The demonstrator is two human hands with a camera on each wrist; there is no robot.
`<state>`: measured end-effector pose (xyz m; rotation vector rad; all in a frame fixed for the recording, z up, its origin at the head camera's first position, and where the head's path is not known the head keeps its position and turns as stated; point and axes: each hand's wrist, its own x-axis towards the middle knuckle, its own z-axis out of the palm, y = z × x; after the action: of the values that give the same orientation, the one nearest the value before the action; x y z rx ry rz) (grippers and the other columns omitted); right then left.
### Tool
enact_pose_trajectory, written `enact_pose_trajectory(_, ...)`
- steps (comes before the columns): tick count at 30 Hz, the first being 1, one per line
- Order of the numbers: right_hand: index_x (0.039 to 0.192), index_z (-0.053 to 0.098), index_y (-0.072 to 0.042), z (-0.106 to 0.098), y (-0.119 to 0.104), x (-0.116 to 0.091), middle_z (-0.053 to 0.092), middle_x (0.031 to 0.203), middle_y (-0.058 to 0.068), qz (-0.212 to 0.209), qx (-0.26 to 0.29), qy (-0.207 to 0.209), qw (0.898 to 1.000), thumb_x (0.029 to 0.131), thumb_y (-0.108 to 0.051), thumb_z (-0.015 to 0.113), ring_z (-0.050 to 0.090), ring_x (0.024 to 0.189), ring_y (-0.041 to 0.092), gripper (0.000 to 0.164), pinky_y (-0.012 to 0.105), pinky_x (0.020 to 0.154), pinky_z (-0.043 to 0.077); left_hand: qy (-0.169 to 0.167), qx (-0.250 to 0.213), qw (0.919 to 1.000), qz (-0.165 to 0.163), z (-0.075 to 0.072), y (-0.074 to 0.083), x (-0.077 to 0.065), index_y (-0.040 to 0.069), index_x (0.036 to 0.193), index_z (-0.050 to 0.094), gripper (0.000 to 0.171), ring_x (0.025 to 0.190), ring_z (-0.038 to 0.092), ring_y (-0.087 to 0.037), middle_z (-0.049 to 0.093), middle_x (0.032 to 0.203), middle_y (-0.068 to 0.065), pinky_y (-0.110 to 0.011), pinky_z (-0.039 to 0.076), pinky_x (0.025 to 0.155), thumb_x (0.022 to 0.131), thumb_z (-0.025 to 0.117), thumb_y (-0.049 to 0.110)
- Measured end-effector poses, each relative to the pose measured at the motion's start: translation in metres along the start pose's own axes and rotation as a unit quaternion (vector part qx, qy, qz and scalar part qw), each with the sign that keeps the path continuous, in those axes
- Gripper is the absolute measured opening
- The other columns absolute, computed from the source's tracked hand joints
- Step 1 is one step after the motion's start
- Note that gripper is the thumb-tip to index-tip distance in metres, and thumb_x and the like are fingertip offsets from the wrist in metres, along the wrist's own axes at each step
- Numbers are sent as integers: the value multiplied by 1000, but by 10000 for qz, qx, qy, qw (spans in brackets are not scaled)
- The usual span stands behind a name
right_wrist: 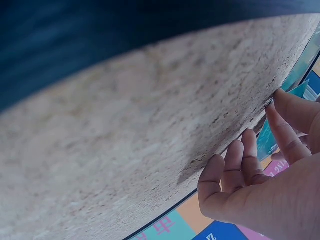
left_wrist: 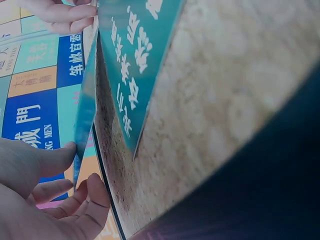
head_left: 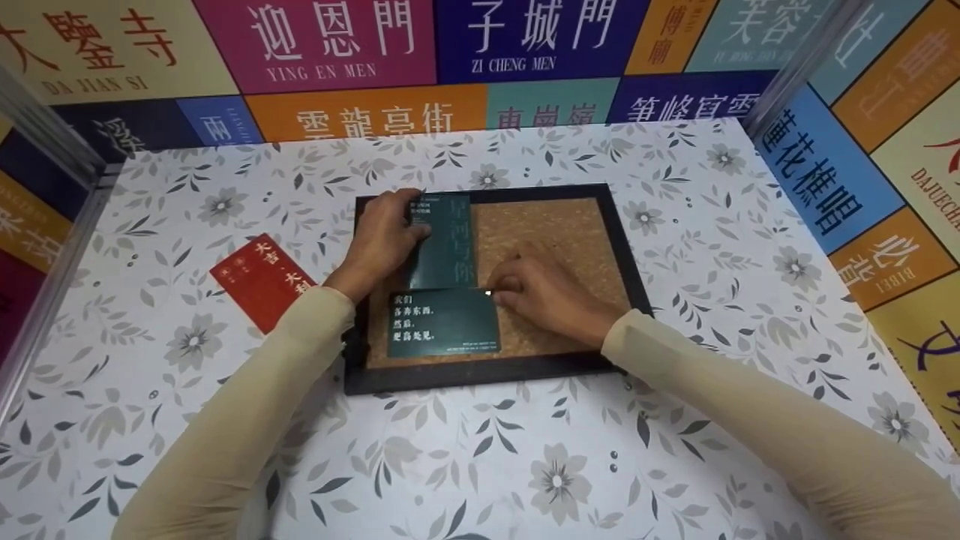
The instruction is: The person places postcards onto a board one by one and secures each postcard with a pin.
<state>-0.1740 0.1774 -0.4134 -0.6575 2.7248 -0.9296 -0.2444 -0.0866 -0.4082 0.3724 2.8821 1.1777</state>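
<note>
A black-framed cork board (head_left: pixel 544 217) lies on the table with two dark green cards on its left half. The upright card (head_left: pixel 442 259) is above; the sideways card (head_left: pixel 442 326) with white characters lies just below. My left hand (head_left: pixel 384 236) pinches the left edge of the upright card between thumb and fingers; in the left wrist view this card tilts up off the cork. At the upper right corner of the sideways card, my right hand (head_left: pixel 551 292) pinches a tiny shiny piece (head_left: pixel 488 292) between thumb and index finger. Fingertips hide most of that piece.
A red card (head_left: pixel 262 281) with white characters lies on the table left of the board. The flower-patterned tablecloth (head_left: pixel 480 450) surrounds the board. Behind and to the right stand panels (head_left: pixel 337 71) of coloured blocks with characters.
</note>
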Motion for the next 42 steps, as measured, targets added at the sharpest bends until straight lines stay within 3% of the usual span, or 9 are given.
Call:
enact_pose_trajectory(4, 114, 87, -14, 1, 2, 1, 65, 115, 6, -143, -156, 61, 9998, 102, -13, 80, 54, 110, 26, 14, 44, 92, 46, -168, 274, 9995, -36, 0, 3, -1, -7, 155, 55, 53, 137, 59, -37, 62, 146, -27, -52, 47, 117, 107, 72, 8)
enact_pose_trajectory(17, 116, 87, -15, 0, 0, 1, 62, 115, 4, 57, -191, -29, 9998, 103, -15, 79, 52, 109, 24, 15, 41, 89, 44, -591, 687, 9951, -396, 4, 5, 0, -5, 157, 53, 53, 137, 57, -36, 57, 148, -27, -52, 47, 118, 109, 68, 12)
enact_pose_trajectory(24, 115, 87, -15, 1, 2, 1, 63, 113, 4, -92, -221, 5, 9997, 102, -15, 80, 52, 108, 25, 14, 41, 90, 43, -618, 1007, 9924, -340, 7, 4, 1, -7, 154, 56, 50, 133, 58, -39, 56, 144, -29, -54, 48, 116, 109, 68, 13)
enact_pose_trajectory(38, 115, 86, -13, 0, 1, 0, 63, 115, 5, -20, -188, 29, 9998, 104, -15, 79, 51, 110, 25, 14, 42, 92, 44, -642, 790, 9945, -246, 5, 3, -4, -7, 152, 59, 49, 131, 52, -38, 53, 142, -28, -52, 48, 113, 108, 70, 12)
enact_pose_trajectory(42, 115, 86, -14, 0, 1, 1, 63, 116, 5, -46, -261, 29, 9996, 103, -16, 79, 51, 111, 26, 14, 43, 94, 44, -784, 1080, 9910, -104, 3, 3, -11, -6, 153, 59, 52, 130, 49, -38, 54, 141, -26, -52, 49, 112, 107, 73, 14)
